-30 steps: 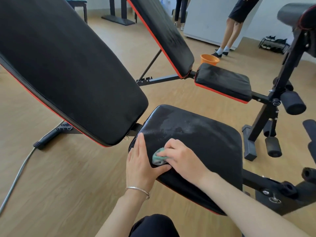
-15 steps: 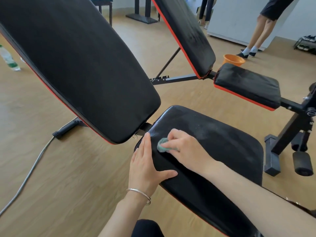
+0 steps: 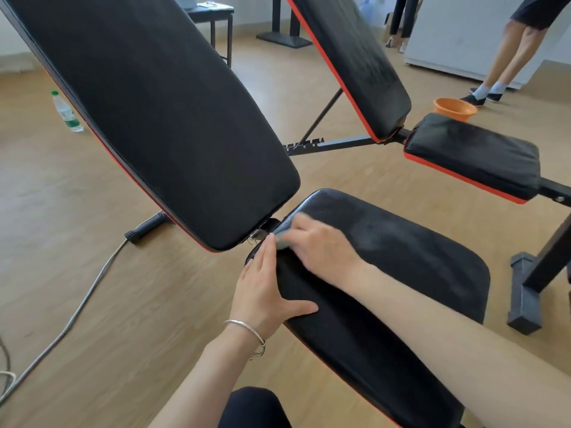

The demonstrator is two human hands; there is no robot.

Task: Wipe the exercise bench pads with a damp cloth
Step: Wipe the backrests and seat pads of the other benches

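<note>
Wooden floor (image 3: 92, 288), glossy pad (image 3: 417, 267), crumpled cloth (image 3: 281, 242)

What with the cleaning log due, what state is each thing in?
Black padded seat: streaky, cloth at its corner.
Small teal cloth: bunched, pressed on seat.
Right hand: grips cloth.
Left hand: flat on seat edge.
Black backrest pad: inclined.
Orange plastic basin: upright on floor.

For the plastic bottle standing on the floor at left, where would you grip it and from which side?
Grip the bottle round its straight middle, coming in level from the side facing the bench. It stands upright on open floor, slim and round, so a side grasp fits. The left hand is nearer; the right hand holds the cloth.
</note>
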